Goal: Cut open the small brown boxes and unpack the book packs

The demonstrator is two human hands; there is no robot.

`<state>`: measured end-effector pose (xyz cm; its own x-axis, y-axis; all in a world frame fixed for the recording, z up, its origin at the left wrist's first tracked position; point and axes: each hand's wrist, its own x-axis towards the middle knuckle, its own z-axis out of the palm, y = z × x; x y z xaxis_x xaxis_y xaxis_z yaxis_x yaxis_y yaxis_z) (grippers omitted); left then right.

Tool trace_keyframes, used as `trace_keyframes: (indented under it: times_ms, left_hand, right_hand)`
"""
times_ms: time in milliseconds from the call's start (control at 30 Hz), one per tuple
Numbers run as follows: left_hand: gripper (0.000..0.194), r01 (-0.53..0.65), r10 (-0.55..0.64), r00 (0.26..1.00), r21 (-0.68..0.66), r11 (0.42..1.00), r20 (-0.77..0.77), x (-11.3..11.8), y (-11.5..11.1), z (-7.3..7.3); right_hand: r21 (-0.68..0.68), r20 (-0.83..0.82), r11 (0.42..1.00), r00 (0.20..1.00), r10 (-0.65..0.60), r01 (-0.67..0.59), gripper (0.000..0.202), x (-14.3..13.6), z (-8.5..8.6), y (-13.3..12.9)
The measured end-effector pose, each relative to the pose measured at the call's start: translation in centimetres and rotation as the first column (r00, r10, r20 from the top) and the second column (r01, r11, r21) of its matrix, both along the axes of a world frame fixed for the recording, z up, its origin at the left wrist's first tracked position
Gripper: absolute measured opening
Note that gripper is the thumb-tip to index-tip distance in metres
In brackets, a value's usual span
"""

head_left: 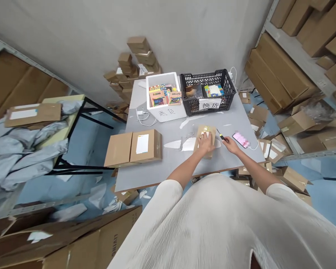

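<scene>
While the left hand is resting on a brown package, the right hand is gripping a knife.
Both forearms are slanting forward, left fingers lying slightly apart, right ones wrapping the handle; the package is sitting near the grey table's front edge.

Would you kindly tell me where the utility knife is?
In the head view, the utility knife is in the right hand, between the package and the phone.
</scene>
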<state>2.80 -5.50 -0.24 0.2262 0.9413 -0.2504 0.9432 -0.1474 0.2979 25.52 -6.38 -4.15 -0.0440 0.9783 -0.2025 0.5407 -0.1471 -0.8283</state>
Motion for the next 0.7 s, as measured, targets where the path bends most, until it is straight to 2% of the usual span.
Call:
trace_keyframes:
  times_ms: [67, 167, 233, 333, 500, 633, 700]
  left_hand:
    - [0.111, 0.142, -0.143, 0.99, -0.029, 0.989, -0.017, -0.6, 0.0, 0.0]
    - [0.111, 0.364, -0.365, 0.931, -0.031, 0.931, -0.022, -2.4, 0.0, 0.0]
    - [0.107, 0.441, -0.441, 0.897, -0.005, 0.898, -0.018, -3.5, 0.0, 0.1]
    - [0.093, 0.417, -0.418, 0.909, 0.046, 0.908, -0.01, -4.1, -0.5, 0.2]
    - [0.078, 0.321, -0.32, 0.947, 0.066, 0.945, -0.017, -3.5, -1.4, 0.3]
    - [0.066, 0.324, -0.322, 0.946, 0.06, 0.944, -0.038, -3.0, -1.3, 0.2]
    - [0.068, 0.311, -0.309, 0.95, 0.059, 0.949, -0.038, -2.9, -1.1, 0.3]
  right_hand:
    - [0.034, 0.041, 0.998, 0.998, -0.046, 0.045, 0.044, 0.4, 0.1, -0.1]
    - [0.04, 0.024, 0.996, 0.996, -0.083, 0.082, 0.044, 0.2, 0.0, -0.5]
    - [-0.007, -0.035, 0.998, 0.997, -0.067, 0.067, 0.042, -0.3, 0.1, -0.7]
    - [-0.119, -0.144, 0.993, 0.989, -0.021, 0.004, 0.039, -1.1, 0.4, -1.1]
    - [-0.269, -0.285, 0.956, 0.958, 0.037, -0.117, 0.044, -1.4, 1.3, -2.0]
    - [-0.279, -0.185, 0.947, 0.976, 0.112, -0.161, 0.048, 0.4, 2.0, -1.6]
    - [-0.266, -0.1, 0.947, 0.983, 0.156, -0.178, 0.049, 1.7, 2.4, -1.0]
